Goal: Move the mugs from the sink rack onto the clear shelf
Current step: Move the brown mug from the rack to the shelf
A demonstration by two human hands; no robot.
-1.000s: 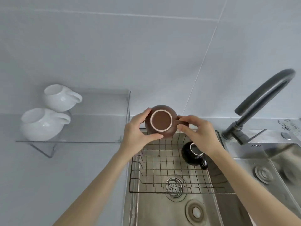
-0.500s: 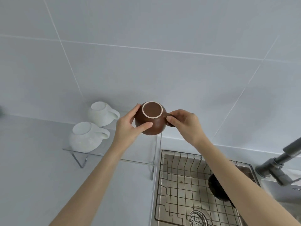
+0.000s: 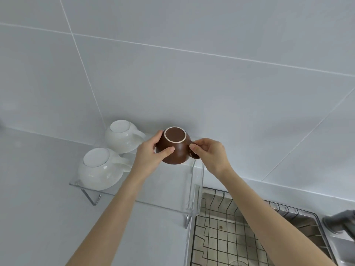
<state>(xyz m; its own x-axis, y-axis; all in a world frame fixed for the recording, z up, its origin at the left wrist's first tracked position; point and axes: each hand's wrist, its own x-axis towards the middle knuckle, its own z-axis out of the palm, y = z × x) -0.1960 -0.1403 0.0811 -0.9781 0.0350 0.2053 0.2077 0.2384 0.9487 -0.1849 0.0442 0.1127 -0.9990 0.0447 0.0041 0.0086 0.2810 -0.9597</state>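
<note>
A brown mug [image 3: 175, 148] hangs upside down over the right back part of the clear shelf [image 3: 169, 191], its pale-ringed base facing up. My left hand [image 3: 151, 150] grips its rounded side. My right hand [image 3: 209, 152] pinches its handle. I cannot tell whether the mug touches the shelf. Two white mugs stand upside down on the shelf's left part, one at the back [image 3: 123, 136], one at the front [image 3: 99, 167]. The black wire sink rack [image 3: 221, 227] lies lower right, and my right forearm hides part of it.
Grey tiled wall fills the background behind the shelf. The shelf stands on thin metal legs [image 3: 92, 198] over a grey counter [image 3: 38, 208]. The steel sink rim and a dark faucet base [image 3: 340, 221] show at the right edge.
Both hands have carried the brown mug up from the sink rack and leftward to the shelf. The view has swung left, and the black mug in the rack is out of sight.
</note>
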